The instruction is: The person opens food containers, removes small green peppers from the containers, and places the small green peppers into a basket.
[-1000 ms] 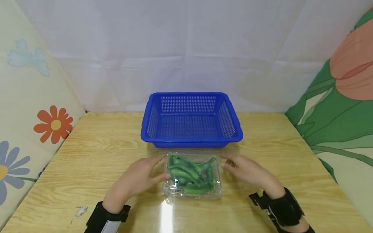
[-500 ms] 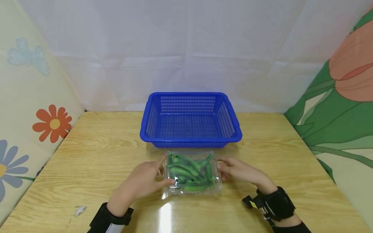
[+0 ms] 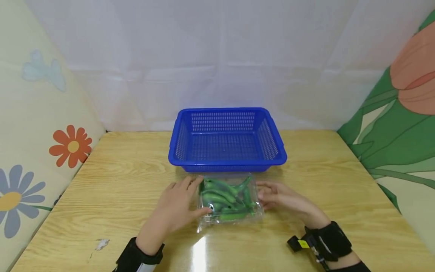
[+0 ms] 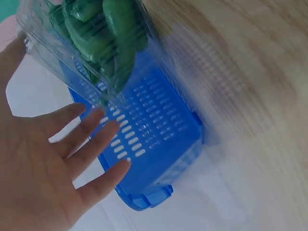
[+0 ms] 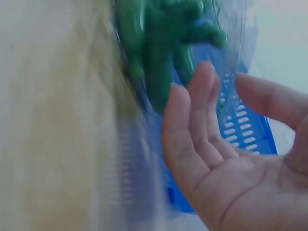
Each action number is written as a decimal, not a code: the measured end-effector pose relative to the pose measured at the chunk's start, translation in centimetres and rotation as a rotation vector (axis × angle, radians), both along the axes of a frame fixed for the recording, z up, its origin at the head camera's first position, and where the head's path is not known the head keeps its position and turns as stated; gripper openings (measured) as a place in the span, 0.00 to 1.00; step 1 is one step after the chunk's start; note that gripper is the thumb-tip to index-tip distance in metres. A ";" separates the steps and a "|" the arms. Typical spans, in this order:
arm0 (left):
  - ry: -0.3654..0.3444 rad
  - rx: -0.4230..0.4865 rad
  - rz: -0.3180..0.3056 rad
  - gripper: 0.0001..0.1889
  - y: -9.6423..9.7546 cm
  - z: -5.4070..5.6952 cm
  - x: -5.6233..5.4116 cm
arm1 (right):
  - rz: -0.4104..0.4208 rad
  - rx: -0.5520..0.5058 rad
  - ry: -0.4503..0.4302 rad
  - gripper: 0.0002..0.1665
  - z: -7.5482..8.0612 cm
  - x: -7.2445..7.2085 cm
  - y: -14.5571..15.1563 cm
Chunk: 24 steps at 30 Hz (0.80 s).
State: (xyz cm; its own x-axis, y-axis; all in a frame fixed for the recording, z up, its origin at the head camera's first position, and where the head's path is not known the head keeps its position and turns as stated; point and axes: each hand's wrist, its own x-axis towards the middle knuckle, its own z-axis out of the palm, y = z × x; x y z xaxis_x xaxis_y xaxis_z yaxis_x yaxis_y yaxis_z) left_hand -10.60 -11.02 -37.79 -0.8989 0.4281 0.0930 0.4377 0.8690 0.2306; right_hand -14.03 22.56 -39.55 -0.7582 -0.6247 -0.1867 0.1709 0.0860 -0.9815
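Observation:
A clear plastic box (image 3: 231, 219) filled with long green peppers (image 3: 221, 192) lies between the two hands, just in front of the blue basket (image 3: 227, 162). At its left end is my left hand (image 3: 175, 207), thumb over the lid's edge and the other fingers spread nearly straight beside it. In the left wrist view those fingers (image 4: 91, 144) stand apart from each other below the box's edge. My right hand (image 3: 285, 200) grips the opposite end, fingers curled at the side. The right wrist view shows its thumb (image 5: 269, 98) at the lid's rim.
The blue perforated basket stands at the back of the wooden table (image 3: 136, 162), open side up. Behind it hangs a white cloth (image 3: 217, 68). Printed flower panels (image 3: 44, 151) flank the table on either side.
The right hand has moved in and closed on the box's right end. The left thumb now reaches further over the lid. The box's near edge sits slightly higher in the head view.

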 end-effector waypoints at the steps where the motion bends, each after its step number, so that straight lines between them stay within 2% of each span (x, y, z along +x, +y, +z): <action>1: 0.025 -0.005 -0.010 0.48 0.1 0.0 0.0 | -0.015 -0.022 -0.025 0.44 -0.2 0.2 0.1; 5: 0.115 0.000 -0.059 0.42 0.5 0.1 0.1 | -0.106 -0.105 -0.109 0.40 -0.8 0.8 0.0; 8: 0.146 -0.005 -0.090 0.37 0.7 0.2 0.2 | -0.160 -0.157 -0.168 0.36 -1.3 1.3 -0.1; 13: 0.210 -0.019 -0.144 0.30 1.0 0.4 0.5 | -0.204 -0.230 -0.273 0.38 -1.8 1.8 -0.1; 15: 0.247 -0.010 -0.170 0.27 1.0 0.4 0.7 | -0.199 -0.276 -0.273 0.37 -2.2 1.7 -0.1; 20: 0.314 0.006 -0.224 0.22 0.9 0.0 1.0 | -0.121 -0.463 -0.234 0.20 -3.6 1.2 0.0; 22: 0.315 -0.007 -0.237 0.23 0.8 -0.2 1.2 | -0.100 -0.510 -0.228 0.21 -4.1 1.1 0.1; 24: 0.310 -0.023 -0.249 0.25 0.7 -0.3 1.5 | -0.096 -0.510 -0.217 0.22 -4.5 1.1 0.3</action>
State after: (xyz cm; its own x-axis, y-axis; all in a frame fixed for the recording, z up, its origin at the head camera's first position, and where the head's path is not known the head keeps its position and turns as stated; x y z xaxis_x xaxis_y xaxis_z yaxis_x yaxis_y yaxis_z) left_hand -9.09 -10.36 -38.05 -0.6979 0.6349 0.3314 0.6818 0.7307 0.0361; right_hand -12.89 22.84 -44.04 -0.7940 -0.6068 -0.0374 0.3574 -0.4162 -0.8361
